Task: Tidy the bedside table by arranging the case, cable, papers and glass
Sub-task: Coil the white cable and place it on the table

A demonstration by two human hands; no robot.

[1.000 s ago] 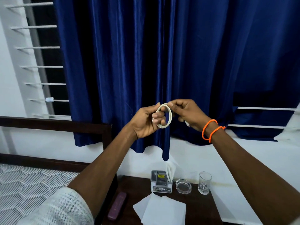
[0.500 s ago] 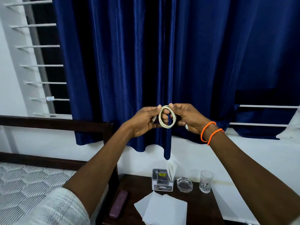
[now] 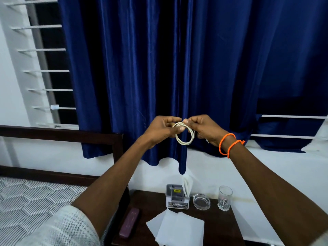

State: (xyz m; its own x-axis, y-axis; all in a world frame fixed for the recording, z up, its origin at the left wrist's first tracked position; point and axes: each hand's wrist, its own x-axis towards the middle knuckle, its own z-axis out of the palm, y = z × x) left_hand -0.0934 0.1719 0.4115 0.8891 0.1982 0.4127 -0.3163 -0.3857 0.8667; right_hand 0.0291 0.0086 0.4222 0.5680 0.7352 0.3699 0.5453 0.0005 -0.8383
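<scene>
You have the cable (image 3: 185, 135) wound into a small coil and raised in front of the curtain (image 3: 159, 68), pinched from both sides: your left hand (image 3: 162, 129) has its thumb and curled fingers closed on the coil's upper left, and your right hand (image 3: 202, 127) grips its upper right, so the two sets of fingertips nearly meet over the top. The loop hangs below that pinch, its open face turned roughly toward you; no loose end can be made out clearly. What the next move turns on is that everything you mean to tidy lies straight below your hands and well apart from them. The bedside table (image 3: 223, 226) sits under the coil, with the papers (image 3: 179, 229) fanned at its near edge, the case (image 3: 129, 222) lying lengthwise below your left forearm, and the glass (image 3: 224, 197) standing upright beneath your right wrist, beside an ashtray (image 3: 201, 201) and a small holder box (image 3: 176, 197). The drop is mostly vertical. Your left hand looks the nearer to the bare wood between case and papers, so that seems the likelier spot for setting the coil down flat.
</scene>
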